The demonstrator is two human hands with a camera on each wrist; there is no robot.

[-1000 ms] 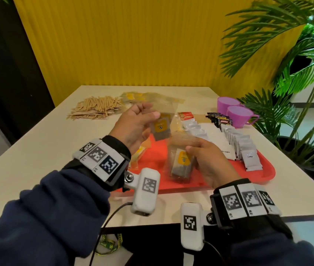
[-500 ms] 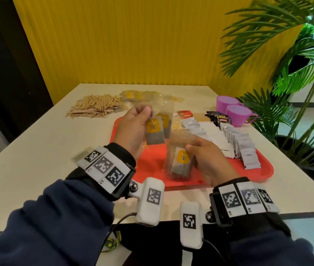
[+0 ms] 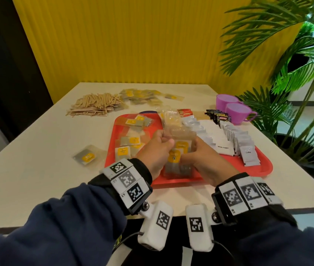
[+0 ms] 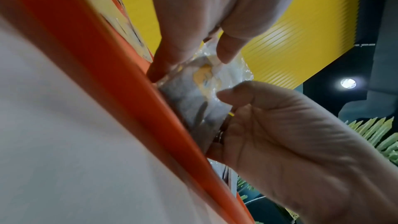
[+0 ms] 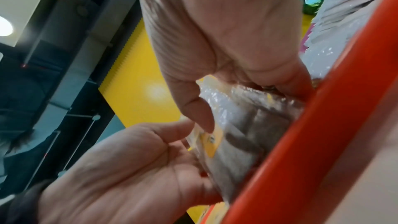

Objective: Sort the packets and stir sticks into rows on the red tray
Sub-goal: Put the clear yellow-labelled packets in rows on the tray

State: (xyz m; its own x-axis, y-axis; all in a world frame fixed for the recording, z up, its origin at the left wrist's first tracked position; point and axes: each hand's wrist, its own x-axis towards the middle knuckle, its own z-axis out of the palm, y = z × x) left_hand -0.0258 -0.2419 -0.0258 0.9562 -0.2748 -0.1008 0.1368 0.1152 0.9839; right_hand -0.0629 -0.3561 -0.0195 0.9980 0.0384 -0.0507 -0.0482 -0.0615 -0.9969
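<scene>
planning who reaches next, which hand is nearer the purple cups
Right. The right hand grips the stack of tea bag packets over the red tray, on the side of the purple cups. The left hand holds the stack's other side, farther away.

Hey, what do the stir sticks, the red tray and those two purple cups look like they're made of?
Stir sticks: most likely bare wood, pale tan, matte, thin flat strips in a loose pile.
Red tray: probably moulded plastic, smooth with a soft sheen and a rounded raised rim.
Purple cups: apparently plastic too, uniform opaque colour and moulded handle, though glazed ceramic can't be ruled out.
</scene>
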